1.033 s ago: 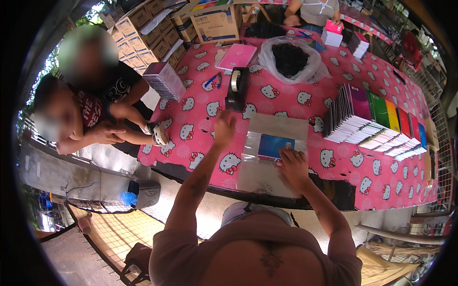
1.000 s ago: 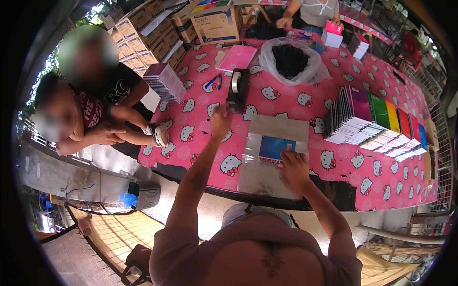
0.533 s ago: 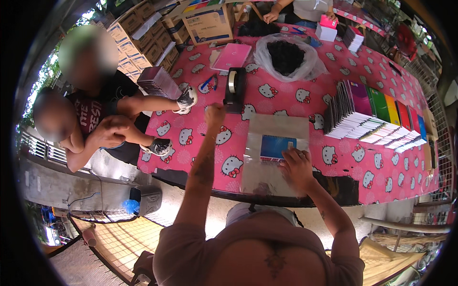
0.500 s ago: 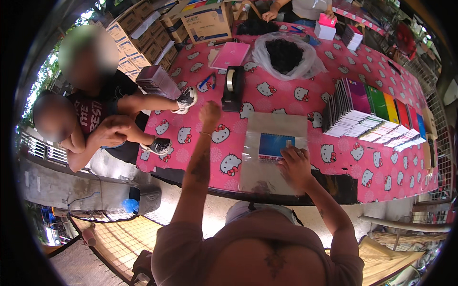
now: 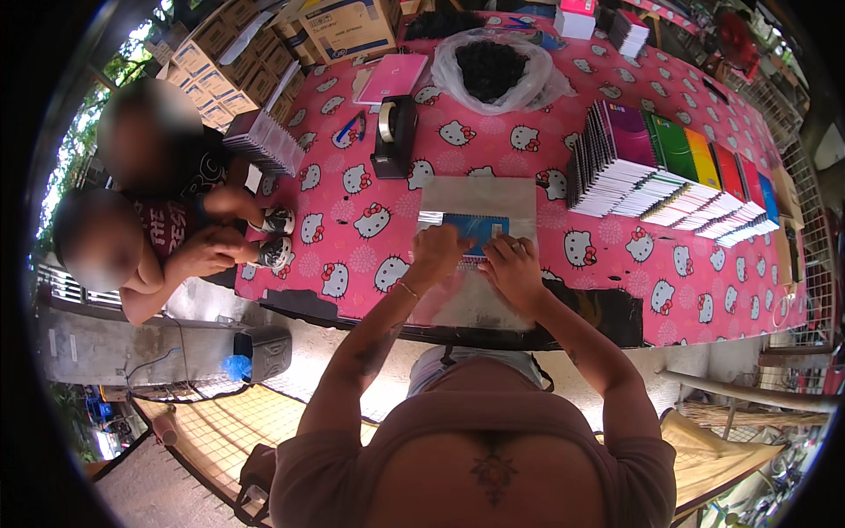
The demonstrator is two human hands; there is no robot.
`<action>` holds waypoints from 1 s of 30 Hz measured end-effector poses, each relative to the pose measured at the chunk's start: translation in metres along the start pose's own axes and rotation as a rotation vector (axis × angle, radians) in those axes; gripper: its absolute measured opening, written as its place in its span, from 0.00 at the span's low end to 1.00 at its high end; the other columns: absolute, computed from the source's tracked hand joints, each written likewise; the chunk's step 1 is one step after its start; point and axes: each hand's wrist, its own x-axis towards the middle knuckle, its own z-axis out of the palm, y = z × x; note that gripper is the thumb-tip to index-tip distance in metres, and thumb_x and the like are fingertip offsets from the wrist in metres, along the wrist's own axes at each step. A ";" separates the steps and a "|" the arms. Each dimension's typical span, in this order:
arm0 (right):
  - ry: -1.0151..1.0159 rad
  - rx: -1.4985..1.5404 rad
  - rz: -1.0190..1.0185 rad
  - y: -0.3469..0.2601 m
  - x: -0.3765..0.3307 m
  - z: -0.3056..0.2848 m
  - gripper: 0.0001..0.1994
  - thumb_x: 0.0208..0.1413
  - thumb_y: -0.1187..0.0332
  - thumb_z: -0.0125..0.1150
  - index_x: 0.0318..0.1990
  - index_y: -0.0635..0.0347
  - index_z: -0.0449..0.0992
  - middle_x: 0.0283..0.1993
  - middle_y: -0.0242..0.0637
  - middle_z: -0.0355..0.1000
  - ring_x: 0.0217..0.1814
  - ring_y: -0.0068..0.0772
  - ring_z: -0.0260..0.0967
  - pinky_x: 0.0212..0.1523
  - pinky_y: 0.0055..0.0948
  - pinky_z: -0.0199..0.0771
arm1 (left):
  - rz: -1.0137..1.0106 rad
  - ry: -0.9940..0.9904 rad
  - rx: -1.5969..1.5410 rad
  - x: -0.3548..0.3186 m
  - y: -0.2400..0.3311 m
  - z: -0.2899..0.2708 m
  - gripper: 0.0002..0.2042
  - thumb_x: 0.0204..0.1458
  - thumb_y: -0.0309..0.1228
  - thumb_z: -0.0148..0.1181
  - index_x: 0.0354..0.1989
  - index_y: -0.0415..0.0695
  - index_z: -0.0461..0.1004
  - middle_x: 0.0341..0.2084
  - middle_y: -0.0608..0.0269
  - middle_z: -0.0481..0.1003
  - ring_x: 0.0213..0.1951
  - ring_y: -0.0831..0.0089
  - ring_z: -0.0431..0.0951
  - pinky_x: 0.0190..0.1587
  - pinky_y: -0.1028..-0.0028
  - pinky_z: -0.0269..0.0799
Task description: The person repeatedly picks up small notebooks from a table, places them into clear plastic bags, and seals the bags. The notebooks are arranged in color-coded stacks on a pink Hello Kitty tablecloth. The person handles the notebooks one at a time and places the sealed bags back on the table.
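Pink table (image 5: 370, 220): two hands, one notebook (image 5: 471, 231).

Outdoor stationery stall: fanned notebook stacks (image 5: 669, 176), cardboard boxes (image 5: 343, 26), pink-clothed table (image 5: 704, 282), tape dispenser (image 5: 393, 136).

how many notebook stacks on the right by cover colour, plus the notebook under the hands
purple stack: 1
green stack: 1
yellow stack: 1
red stack: 1
blue stack: 1
blue notebook under left hand and right hand: 1
total: 6
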 end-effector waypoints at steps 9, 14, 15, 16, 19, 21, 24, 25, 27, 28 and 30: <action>-0.124 0.056 0.000 0.033 0.037 0.016 0.24 0.50 0.47 0.64 0.52 0.46 0.78 0.59 0.44 0.65 0.59 0.49 0.66 0.58 0.50 0.63 | 0.446 0.429 -0.020 -0.053 0.006 0.011 0.17 0.44 0.38 0.68 0.41 0.43 0.75 0.39 0.52 0.77 0.42 0.58 0.79 0.39 0.60 0.71; -0.717 0.772 0.414 0.103 0.084 0.004 0.35 0.53 0.31 0.50 0.56 0.47 0.75 0.60 0.48 0.69 0.49 0.48 0.75 0.53 0.43 0.72 | 0.588 0.546 -0.083 -0.057 0.000 0.011 0.17 0.48 0.30 0.63 0.48 0.44 0.73 0.46 0.49 0.75 0.48 0.57 0.76 0.47 0.60 0.72; -0.835 0.870 0.555 0.116 0.093 -0.017 0.38 0.54 0.27 0.45 0.58 0.47 0.74 0.59 0.47 0.70 0.46 0.46 0.76 0.51 0.41 0.73 | 0.620 0.633 -0.169 -0.055 -0.004 0.006 0.16 0.50 0.28 0.62 0.49 0.43 0.73 0.44 0.48 0.76 0.47 0.55 0.77 0.47 0.59 0.73; -0.955 0.969 0.713 0.122 0.094 -0.027 0.42 0.54 0.24 0.40 0.61 0.48 0.73 0.59 0.47 0.72 0.44 0.43 0.77 0.48 0.39 0.75 | 0.487 0.573 -0.384 -0.054 -0.005 0.004 0.16 0.52 0.28 0.61 0.50 0.43 0.72 0.42 0.47 0.76 0.45 0.53 0.78 0.47 0.59 0.73; -0.919 1.071 0.770 0.115 0.072 -0.030 0.49 0.52 0.21 0.28 0.65 0.50 0.68 0.57 0.44 0.72 0.47 0.38 0.76 0.52 0.37 0.72 | 0.172 0.409 -0.803 -0.044 -0.003 0.012 0.14 0.56 0.28 0.58 0.51 0.41 0.71 0.36 0.45 0.78 0.39 0.49 0.80 0.44 0.59 0.75; -0.690 1.057 0.701 0.098 0.061 -0.045 0.46 0.55 0.24 0.34 0.67 0.51 0.66 0.57 0.43 0.72 0.51 0.37 0.74 0.55 0.37 0.69 | 0.079 0.384 -0.786 -0.037 -0.017 0.030 0.14 0.58 0.29 0.58 0.51 0.40 0.72 0.32 0.44 0.79 0.36 0.49 0.81 0.41 0.59 0.76; -0.126 0.830 0.197 0.060 0.050 -0.065 0.23 0.57 0.49 0.60 0.55 0.50 0.74 0.61 0.39 0.67 0.62 0.39 0.67 0.63 0.45 0.61 | -0.006 0.552 -0.663 0.000 -0.056 0.018 0.13 0.55 0.30 0.60 0.48 0.42 0.75 0.32 0.44 0.78 0.35 0.51 0.81 0.38 0.61 0.75; -0.069 0.609 -0.008 0.036 0.057 -0.085 0.18 0.55 0.55 0.64 0.51 0.50 0.76 0.62 0.38 0.66 0.63 0.40 0.65 0.64 0.47 0.60 | -0.044 0.655 -0.580 0.018 -0.083 0.018 0.12 0.54 0.31 0.61 0.46 0.42 0.76 0.32 0.44 0.77 0.35 0.52 0.81 0.37 0.62 0.75; -0.017 0.372 -0.176 0.007 0.066 -0.108 0.13 0.50 0.63 0.68 0.44 0.49 0.78 0.63 0.36 0.65 0.65 0.42 0.64 0.65 0.51 0.56 | -0.076 0.859 -0.438 0.071 -0.143 -0.010 0.12 0.53 0.33 0.64 0.44 0.44 0.77 0.30 0.49 0.77 0.33 0.58 0.80 0.35 0.64 0.75; -0.024 0.356 -0.138 -0.001 0.066 -0.113 0.12 0.48 0.65 0.69 0.41 0.49 0.77 0.63 0.36 0.64 0.65 0.44 0.64 0.66 0.53 0.54 | -0.084 0.900 -0.443 0.090 -0.155 -0.034 0.11 0.52 0.33 0.65 0.42 0.45 0.78 0.28 0.53 0.77 0.32 0.62 0.79 0.35 0.66 0.74; -0.001 0.342 -0.060 -0.012 0.069 -0.118 0.11 0.46 0.66 0.70 0.38 0.49 0.78 0.63 0.34 0.65 0.64 0.44 0.64 0.67 0.55 0.52 | -0.389 0.418 -0.886 0.127 -0.164 -0.067 0.12 0.50 0.35 0.67 0.41 0.44 0.79 0.26 0.61 0.75 0.30 0.69 0.77 0.34 0.68 0.74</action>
